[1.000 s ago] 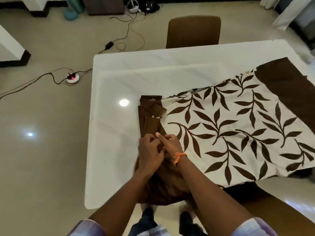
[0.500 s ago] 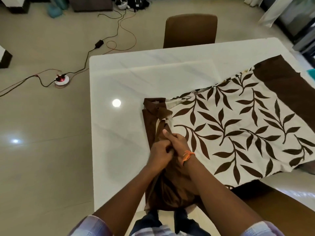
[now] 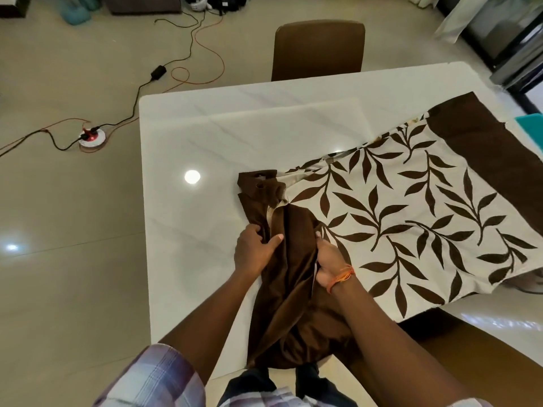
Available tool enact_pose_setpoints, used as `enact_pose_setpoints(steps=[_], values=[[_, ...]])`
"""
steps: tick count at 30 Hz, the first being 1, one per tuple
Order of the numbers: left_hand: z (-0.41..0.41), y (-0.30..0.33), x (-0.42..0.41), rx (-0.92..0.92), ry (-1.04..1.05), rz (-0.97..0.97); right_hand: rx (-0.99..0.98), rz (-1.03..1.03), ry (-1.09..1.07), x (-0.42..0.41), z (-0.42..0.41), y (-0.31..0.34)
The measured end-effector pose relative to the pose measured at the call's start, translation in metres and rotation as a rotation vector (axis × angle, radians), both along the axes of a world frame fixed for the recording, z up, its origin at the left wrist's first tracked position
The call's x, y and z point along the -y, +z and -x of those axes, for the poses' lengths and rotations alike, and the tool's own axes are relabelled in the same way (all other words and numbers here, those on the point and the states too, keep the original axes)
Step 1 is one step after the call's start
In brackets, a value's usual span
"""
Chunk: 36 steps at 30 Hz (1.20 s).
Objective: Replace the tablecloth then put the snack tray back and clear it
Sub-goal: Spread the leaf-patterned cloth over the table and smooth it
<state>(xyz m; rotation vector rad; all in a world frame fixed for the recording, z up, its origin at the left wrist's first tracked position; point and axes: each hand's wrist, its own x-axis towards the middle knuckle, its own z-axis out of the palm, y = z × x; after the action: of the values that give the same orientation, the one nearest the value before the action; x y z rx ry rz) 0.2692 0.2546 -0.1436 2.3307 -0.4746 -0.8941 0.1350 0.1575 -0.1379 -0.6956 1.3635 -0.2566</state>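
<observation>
Both hands grip a bunched brown fold of the tablecloth (image 3: pixel 411 218) (cream, leaf-printed). The left hand (image 3: pixel 254 251) and right hand (image 3: pixel 330 261) sit apart on the glossy white table (image 3: pixel 182 230).

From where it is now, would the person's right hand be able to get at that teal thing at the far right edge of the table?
Probably not right away. The right hand is busy gripping the brown bunched part of the tablecloth, and the teal thing lies across the spread cloth at the table's far edge. Nothing blocks the path, though.
</observation>
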Motion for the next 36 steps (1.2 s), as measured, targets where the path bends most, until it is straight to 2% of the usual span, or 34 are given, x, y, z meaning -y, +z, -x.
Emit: enact_pose_setpoints(steps=[7, 9, 11, 16, 19, 22, 25, 27, 29, 31, 33, 34, 36], values=[[-0.005, 0.001, 0.010, 0.096, -0.109, 0.066, 0.081, 0.162, 0.322, 0.003, -0.011, 0.014], [-0.007, 0.003, 0.013, -0.001, -0.067, 0.133, 0.067, 0.164, 0.308, 0.008, -0.011, 0.016], [-0.007, 0.009, 0.025, -0.083, -0.022, 0.196, 0.141, 0.110, 0.278, 0.010, -0.011, 0.017], [-0.017, 0.005, 0.057, -0.258, 0.149, 0.200, 0.248, 0.026, 0.298, 0.011, -0.009, 0.022], [-0.034, 0.001, 0.052, -0.260, 0.278, 0.245, 0.114, 0.141, 0.188, 0.025, 0.000, 0.023], [-0.066, -0.002, 0.024, -0.260, 0.532, 0.321, 0.055, 0.212, -0.079, 0.060, 0.029, 0.022], [-0.104, -0.005, -0.030, -0.091, 0.734, 0.179, -0.219, 0.305, -0.327, 0.093, 0.080, 0.028], [-0.117, -0.005, -0.061, -0.017, 0.735, -0.002, -0.387, 0.331, -0.470, 0.101, 0.119, 0.033], [-0.110, 0.001, -0.072, 0.117, 0.698, -0.235, -0.575, 0.348, -0.433, 0.101, 0.151, 0.031], [-0.090, 0.008, -0.064, 0.454, 0.518, -0.319, -0.696, 0.380, -0.254, 0.094, 0.160, 0.029], [-0.065, 0.010, -0.043, 0.716, 0.074, -0.175, -0.870, 0.463, -0.058, 0.088, 0.151, 0.027], [-0.050, 0.011, -0.028, 0.732, -0.163, -0.122, -0.983, 0.554, 0.077, 0.086, 0.144, 0.027], [-0.022, 0.011, 0.009, 0.653, -0.515, -0.094, -1.135, 0.781, 0.410, 0.084, 0.128, 0.017]])
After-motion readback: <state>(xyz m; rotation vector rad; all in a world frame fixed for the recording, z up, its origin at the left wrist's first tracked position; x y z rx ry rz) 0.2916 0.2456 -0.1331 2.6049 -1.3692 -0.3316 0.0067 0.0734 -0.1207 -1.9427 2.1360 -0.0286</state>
